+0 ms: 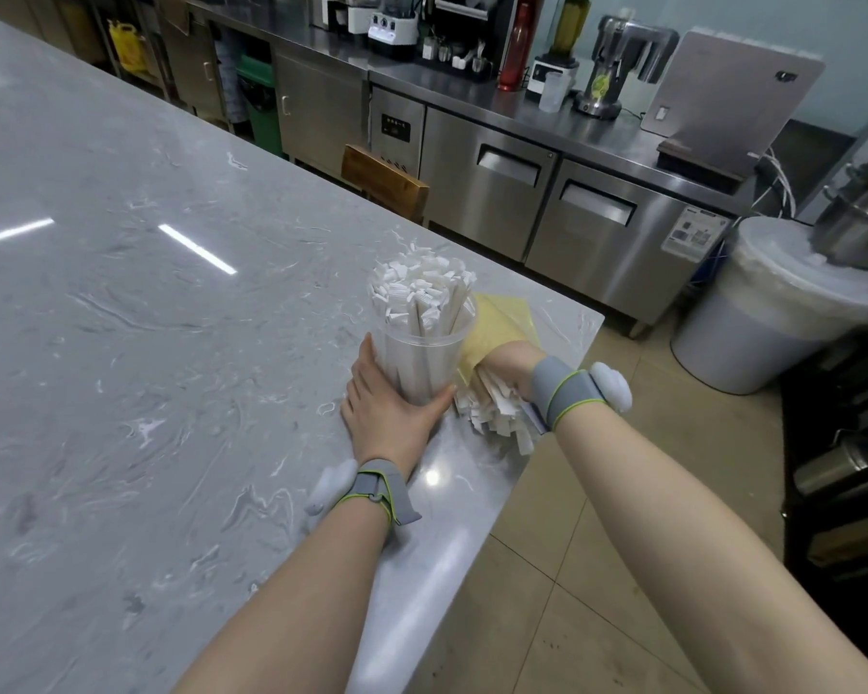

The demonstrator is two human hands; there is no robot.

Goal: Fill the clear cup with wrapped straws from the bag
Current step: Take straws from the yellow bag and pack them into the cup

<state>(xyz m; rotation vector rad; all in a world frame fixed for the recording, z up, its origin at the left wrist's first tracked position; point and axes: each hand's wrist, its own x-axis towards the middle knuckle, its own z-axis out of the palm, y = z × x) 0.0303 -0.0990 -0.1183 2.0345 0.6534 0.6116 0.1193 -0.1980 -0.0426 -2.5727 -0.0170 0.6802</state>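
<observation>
Marble-grey and glossy, the table (121, 293) is carrying everything we are working with, close to its right corner. We have only the head view, so we are going through it from left to right.

Our left hand (389, 408) is wrapping around the lower part of the clear cup (424, 363), thumb on one side and fingers on the other, and is keeping it upright on the table. The cup is already packed with wrapped straws (417, 293); their white paper ends are fanning out well above the rim.

Just beside the cup, on its right, the yellowish bag (502, 323) is lying flat on the table. Our right hand (509, 365) is reaching into its mouth and is closing on a bundle of loose straws (497, 418), whose ends are sticking out toward us below the wrist. The fingers are hidden inside the bag, so we cannot tell how tightly they are gripping.

We are judging that the filling is near its end and that one more bundle is being taken. The next move is asking us to lift this bundle clear of the bag, turn it upright and push it into the little space left, while the left hand steadies the cup against tipping.

A sticker on the steel cabinet behind is showing print, but it is too small to read, and we are finding no readable brand.
</observation>
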